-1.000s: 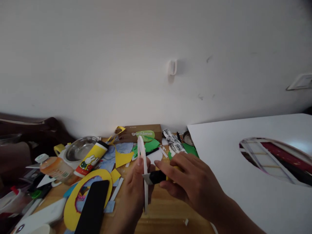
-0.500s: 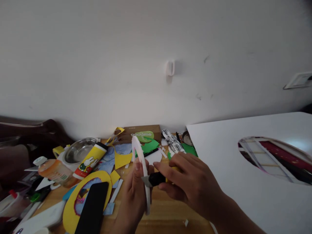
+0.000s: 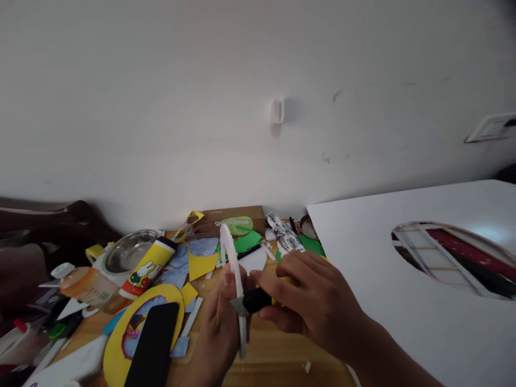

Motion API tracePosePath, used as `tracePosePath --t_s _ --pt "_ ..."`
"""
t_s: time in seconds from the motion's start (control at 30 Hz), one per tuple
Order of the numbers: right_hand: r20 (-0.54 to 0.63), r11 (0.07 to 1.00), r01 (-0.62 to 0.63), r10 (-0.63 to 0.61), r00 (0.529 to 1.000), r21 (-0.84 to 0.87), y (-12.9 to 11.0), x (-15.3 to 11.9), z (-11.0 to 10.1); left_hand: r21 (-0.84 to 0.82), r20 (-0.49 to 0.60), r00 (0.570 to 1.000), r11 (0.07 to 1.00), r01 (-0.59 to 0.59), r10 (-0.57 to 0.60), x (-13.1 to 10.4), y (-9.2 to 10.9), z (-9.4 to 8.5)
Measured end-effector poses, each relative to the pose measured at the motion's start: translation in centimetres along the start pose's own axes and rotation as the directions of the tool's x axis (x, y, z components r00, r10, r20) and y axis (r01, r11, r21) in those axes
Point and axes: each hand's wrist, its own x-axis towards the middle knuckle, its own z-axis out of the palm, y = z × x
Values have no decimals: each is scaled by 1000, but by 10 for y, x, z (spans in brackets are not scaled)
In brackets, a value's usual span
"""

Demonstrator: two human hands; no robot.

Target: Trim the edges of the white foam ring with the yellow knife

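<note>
My left hand (image 3: pixel 220 328) grips a thin white foam strip (image 3: pixel 231 258) and holds it upright on edge above the wooden table (image 3: pixel 274 355). My right hand (image 3: pixel 314 306) holds a utility knife (image 3: pixel 253 300) with a black and yellow body. Its grey blade tip touches the strip about halfway up, just right of my left thumb. The strip's top end curves slightly left, in front of a brown "goodme" box (image 3: pixel 234 220).
A big white board (image 3: pixel 363 269) with an oval hole (image 3: pixel 451 258) lies at right. At left are a black phone (image 3: pixel 155 344) on a yellow paper ring (image 3: pixel 116 349), a yellow glue tube (image 3: pixel 147 267), a steel bowl (image 3: pixel 129 250), an orange bottle (image 3: pixel 88 285) and coloured paper scraps.
The white strip has tilted and bent a little to the left at its top. The knife blade stays against the strip at nearly the same spot, and the view has shifted slightly.
</note>
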Motion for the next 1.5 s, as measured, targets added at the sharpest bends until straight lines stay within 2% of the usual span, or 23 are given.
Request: tracePosePath --t_s 0.17,0.27,0.47,0.67,0.8,0.97,1.13,1.23,1.37,1.5 --pt "-3 999 11 -12 1000 -40 3 0 1 -157 117 989 982 109 -91 3 3 1" --pt "-9 999 15 -15 1000 -50 3 0 0 -128 92 990 984 120 -109 3 4 3" --pt "-14 1000 3 -3 1000 -28 0 0 0 -47 34 999 999 -7 9 1 1 3" --pt "-12 1000 8 -8 1000 -26 2 0 1 -184 84 994 980 81 -66 1 0 5" --pt "-19 1000 2 -2 1000 -18 0 1 0 -121 33 999 992 32 -28 0 -2 4" --pt "-1 999 11 -11 1000 -30 2 0 0 -153 113 993 987 46 -29 5 -5 -1" --pt "-10 1000 1 -1 1000 13 0 -1 2 -37 46 998 999 -29 31 5 -9 -2" --pt "-19 1000 17 -17 1000 -1 0 0 1 -72 39 999 997 6 -3 4 -9 -1" --pt "-15 999 31 -32 999 -22 5 0 0 -134 102 994 989 61 -47 3 -6 0" --pt "0 999 34 -34 999 -14 6 0 -1 -70 84 994 995 69 -63 1 -2 2"
